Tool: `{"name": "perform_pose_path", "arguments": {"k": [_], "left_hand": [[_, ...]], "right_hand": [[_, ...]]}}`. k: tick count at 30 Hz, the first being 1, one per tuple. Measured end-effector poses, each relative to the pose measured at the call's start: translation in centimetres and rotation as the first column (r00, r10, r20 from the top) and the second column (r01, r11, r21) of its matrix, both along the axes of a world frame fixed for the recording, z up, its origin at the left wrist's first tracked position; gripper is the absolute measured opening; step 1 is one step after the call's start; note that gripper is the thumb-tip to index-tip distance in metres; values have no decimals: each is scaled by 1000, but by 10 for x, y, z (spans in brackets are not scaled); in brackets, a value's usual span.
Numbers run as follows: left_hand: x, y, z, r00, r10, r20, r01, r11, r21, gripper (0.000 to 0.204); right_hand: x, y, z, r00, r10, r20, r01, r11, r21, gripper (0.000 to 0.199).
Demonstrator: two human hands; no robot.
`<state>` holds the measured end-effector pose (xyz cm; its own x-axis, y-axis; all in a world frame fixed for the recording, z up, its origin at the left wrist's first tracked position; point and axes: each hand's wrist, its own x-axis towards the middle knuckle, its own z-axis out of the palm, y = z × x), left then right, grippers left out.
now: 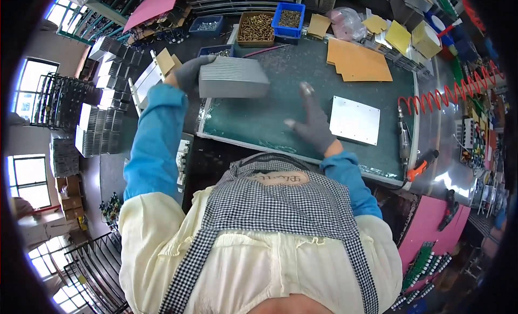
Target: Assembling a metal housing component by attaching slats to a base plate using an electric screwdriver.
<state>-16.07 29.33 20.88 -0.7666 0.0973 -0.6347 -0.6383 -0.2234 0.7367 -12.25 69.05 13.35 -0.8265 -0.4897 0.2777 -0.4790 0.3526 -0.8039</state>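
My left hand (pixel 190 73), in a grey glove, grips the left end of a silver finned heat sink (pixel 233 82). The block is tilted above the left part of the green work mat (pixel 253 122), its ridges showing on top. My right hand (pixel 314 122), also gloved, is held over the middle of the mat with thumb and forefinger spread and nothing in it. Just right of that hand lies a flat silver plate (pixel 354 120) with small holes near its edges; whether it has fins underneath is hidden.
Beyond the mat's far edge stand a tray of brass-coloured screws (pixel 256 29) and a blue bin (pixel 288 19). Orange cardboard (pixel 360 61) lies far right. A coiled red hose (pixel 453 92) and an orange-handled tool (pixel 422 165) flank the right edge. Stacked heat sinks (pixel 100 127) stand left.
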Motion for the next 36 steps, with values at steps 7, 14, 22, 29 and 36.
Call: {"name": "perform_pose_path", "arguments": {"k": [7,14,22,29,36], "left_hand": [[66,55,-52,975,101,197,-135,976,172,50],[109,69,-104,914,-91,395,-78,916,393,81],[148,19,-110,927,156,340,-139,987,-76,79],[213,22,-109,773,635,-5,-633,770,-84,38],[314,-5,-117,393,847,-357,-893,258,-369,39]], "right_hand": [[-28,-30,28,942,39,-333,-90,986,-139,100],[-4,-35,20,916,165,366,-32,939,-344,71],[2,-67,-25,623,104,775,279,896,-345,65],[-16,-72,-77,502,164,849,501,745,-440,54],[-12,-54,-41,972,-219,-84,234,896,377,61]]}}
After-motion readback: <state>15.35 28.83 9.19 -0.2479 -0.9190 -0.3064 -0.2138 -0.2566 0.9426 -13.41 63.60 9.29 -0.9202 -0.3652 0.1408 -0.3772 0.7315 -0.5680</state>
